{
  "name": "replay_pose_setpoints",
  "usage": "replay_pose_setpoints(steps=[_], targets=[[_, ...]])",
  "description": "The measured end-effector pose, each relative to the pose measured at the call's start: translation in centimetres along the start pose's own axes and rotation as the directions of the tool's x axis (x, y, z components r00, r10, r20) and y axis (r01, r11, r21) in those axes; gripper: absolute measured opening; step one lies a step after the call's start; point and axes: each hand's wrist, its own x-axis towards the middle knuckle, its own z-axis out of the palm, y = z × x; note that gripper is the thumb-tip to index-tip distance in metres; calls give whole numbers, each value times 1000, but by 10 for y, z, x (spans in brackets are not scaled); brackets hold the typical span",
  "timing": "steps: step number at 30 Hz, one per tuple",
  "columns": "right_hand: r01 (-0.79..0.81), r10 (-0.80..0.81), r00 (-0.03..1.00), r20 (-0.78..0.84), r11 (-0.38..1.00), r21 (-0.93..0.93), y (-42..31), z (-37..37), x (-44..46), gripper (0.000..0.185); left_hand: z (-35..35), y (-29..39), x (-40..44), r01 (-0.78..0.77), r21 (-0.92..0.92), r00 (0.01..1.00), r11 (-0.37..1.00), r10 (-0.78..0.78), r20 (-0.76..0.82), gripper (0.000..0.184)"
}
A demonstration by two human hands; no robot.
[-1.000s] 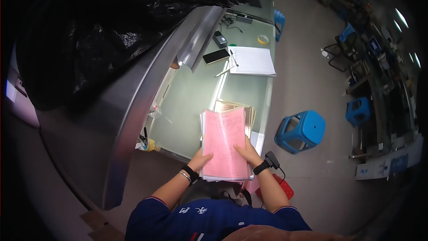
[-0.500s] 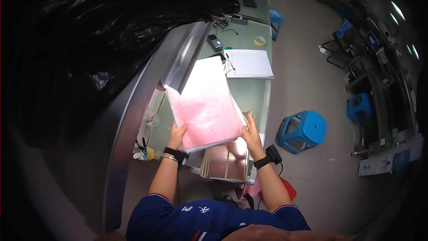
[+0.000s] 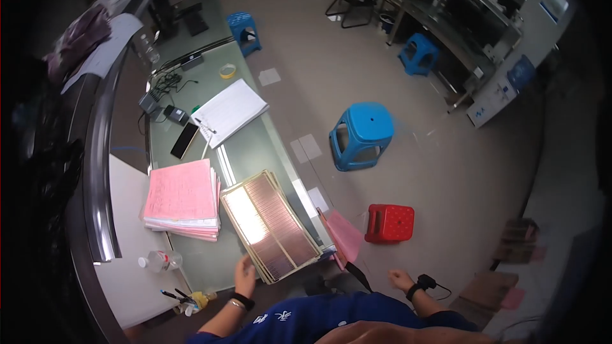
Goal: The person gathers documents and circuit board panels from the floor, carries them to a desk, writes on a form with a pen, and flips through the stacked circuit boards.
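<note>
My left hand is beside the near left corner of a stack of copper-coloured panels; its fingers look loosely apart and hold nothing. I cannot tell whether they touch the stack. My right hand hangs away from the table, past its right edge, with the fingers curled in and nothing seen in them. A stack of pink and white papers lies on the glass-topped table to the left of the panels.
On the table are a phone, a notepad, yellow tape and a plastic bottle. Pens stand at the near left. A blue stool and a red stool are on the floor at right.
Both hands have let go of the pink and white papers, which now lie on the table's left side. My right hand has moved right, off the table. The view has turned rightward.
</note>
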Motion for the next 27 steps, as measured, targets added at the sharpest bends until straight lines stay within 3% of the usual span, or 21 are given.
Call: replay_pose_setpoints(steps=[1, 2, 4, 6, 9, 14, 27], targets=[[-219, 220, 975, -44, 975, 21, -6, 15, -56, 29, 5, -5, -28, -30, 139, 993, 990, 13, 121, 39], [-135, 156, 983, 96, 971, -198, 24, 18, -81, 29, 8, -37, -54, 48, -31, 980, 998, -41, 194, 37], [-160, 170, 982, 76, 980, -121, 23, 33, -94, 29, 1, -127, -110, 150, 19, 974, 989, -151, 167, 38], [-182, 184, 982, 43, 982, -54, 12, 32, -113, 29, 6, -203, -154, 274, -93, 960, 957, -267, 84, 34], [-207, 207, 978, 8, 978, 17, 98, 18, -109, 28, 14, -211, -175, 281, -47, 954, 958, -274, 122, 34], [-215, 226, 972, -58, 966, 144, 154, -3, -126, 27, 38, -213, -205, 255, 45, 946, 966, -258, 197, 33], [-139, 202, 969, -141, 921, 363, 223, -32, -98, 25, 67, -173, -244, 165, 242, 946, 956, -223, 236, 32]])
